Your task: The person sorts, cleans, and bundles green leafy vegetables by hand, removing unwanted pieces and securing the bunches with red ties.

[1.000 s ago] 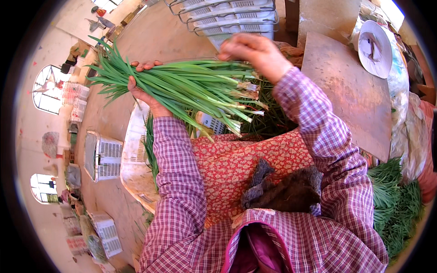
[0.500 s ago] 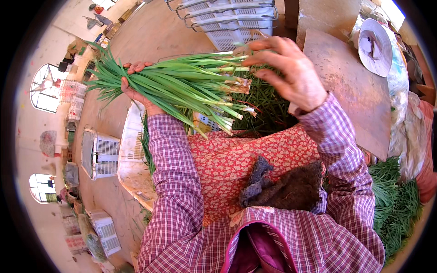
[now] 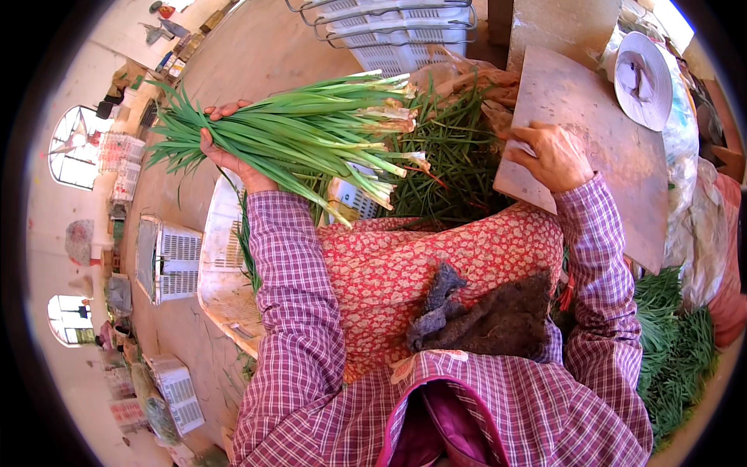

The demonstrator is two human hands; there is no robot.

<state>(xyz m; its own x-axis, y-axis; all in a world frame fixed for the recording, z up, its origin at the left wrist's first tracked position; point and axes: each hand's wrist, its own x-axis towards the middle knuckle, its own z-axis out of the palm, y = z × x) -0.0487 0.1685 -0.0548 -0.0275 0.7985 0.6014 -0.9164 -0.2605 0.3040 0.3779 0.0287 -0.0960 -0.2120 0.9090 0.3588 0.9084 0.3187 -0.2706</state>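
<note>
My left hand (image 3: 235,148) is wrapped round the leafy part of a bunch of garlic chives (image 3: 311,132). Long flat green leaves hang past it to the left. The pale stem ends, some with brown dry skin, fan out to the right above my lap. My right hand (image 3: 551,156) is over the near left part of a flat brownish board (image 3: 607,183), apart from the bunch. Its fingers are curled in, with thumb and forefinger close together; whether something small is between them cannot be made out.
Loose green leaves (image 3: 447,171) lie beyond my red flowered apron (image 3: 436,249), beside a plastic bag (image 3: 467,78). A dark cloth (image 3: 498,319) rests on my lap. Left stands a pale basket (image 3: 222,272); white crates (image 3: 397,35) are stacked ahead. More greens (image 3: 673,350) lie at right, below a hat (image 3: 642,82).
My right hand has moved away from the stem ends, to the right and nearer, over the board, and its fingers have curled in. The left hand keeps the bunch, shifted only slightly.
</note>
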